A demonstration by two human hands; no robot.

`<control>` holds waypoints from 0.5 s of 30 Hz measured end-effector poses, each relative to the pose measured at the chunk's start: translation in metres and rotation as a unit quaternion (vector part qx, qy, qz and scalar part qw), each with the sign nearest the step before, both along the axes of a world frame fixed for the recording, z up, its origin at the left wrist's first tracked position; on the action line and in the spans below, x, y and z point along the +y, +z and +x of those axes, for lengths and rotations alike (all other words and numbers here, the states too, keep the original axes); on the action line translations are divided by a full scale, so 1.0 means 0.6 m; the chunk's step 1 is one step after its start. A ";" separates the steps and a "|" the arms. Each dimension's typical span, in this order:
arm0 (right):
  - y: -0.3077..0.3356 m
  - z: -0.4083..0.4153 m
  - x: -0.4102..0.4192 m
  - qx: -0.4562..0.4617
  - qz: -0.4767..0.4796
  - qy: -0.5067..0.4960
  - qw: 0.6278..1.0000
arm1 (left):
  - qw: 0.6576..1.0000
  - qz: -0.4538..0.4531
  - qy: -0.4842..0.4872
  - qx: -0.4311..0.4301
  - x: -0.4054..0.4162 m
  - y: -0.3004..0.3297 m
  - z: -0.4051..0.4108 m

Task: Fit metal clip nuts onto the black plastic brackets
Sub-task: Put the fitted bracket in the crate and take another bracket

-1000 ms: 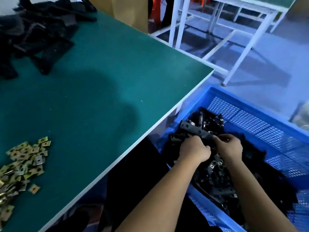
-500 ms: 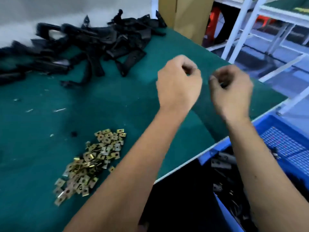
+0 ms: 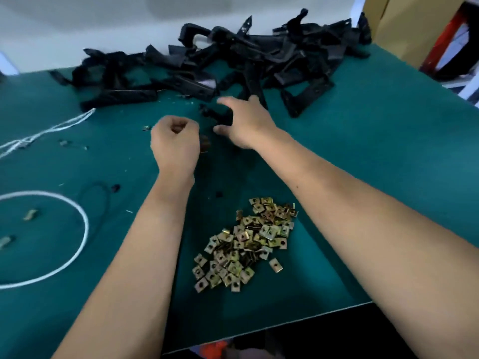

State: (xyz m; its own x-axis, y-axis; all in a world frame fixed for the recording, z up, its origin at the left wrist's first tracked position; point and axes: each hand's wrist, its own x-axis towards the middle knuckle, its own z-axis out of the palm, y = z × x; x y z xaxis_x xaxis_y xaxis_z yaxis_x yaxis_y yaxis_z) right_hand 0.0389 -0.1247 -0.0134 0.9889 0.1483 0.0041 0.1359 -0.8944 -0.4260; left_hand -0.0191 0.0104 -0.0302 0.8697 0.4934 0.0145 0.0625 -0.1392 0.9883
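Since before: both hands, raised and curled over the table a half-second ago, now reach toward the far bracket pile (image 3: 233,60).
Head view, left hand (image 3: 176,143): clenched in a fist; whether it holds anything I cannot tell.
Right hand (image 3: 243,123): fingers spread, released, over a small bracket (image 3: 215,115) just beside the pile.
Nuts (image 3: 246,242): loose heap near the table (image 3: 388,151) edge, between the forearms, untouched.
Risk: a forearm sweeping back could scatter nuts off the edge.
Risk: tangled brackets may drag neighbours along when one is lifted.
Cord (image 3: 77,224): well left, clear.
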 end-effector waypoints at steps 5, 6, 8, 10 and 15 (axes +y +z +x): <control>-0.013 0.002 0.015 -0.082 0.193 -0.026 0.977 | 0.945 -0.313 -0.065 0.071 0.031 0.023 0.002; -0.016 -0.005 0.011 -0.099 0.279 -0.039 0.954 | 0.925 -0.353 -0.099 0.099 0.037 0.025 -0.002; -0.015 -0.021 0.002 -0.100 0.418 -0.010 0.903 | 0.871 -0.443 -0.171 0.128 0.049 0.029 -0.007; -0.012 -0.035 -0.002 -0.089 0.466 0.071 0.877 | 0.833 -0.487 -0.229 0.129 0.055 0.033 -0.014; 0.010 -0.060 -0.043 -0.103 0.357 0.126 0.920 | 0.818 -0.511 -0.245 0.099 0.050 0.029 -0.017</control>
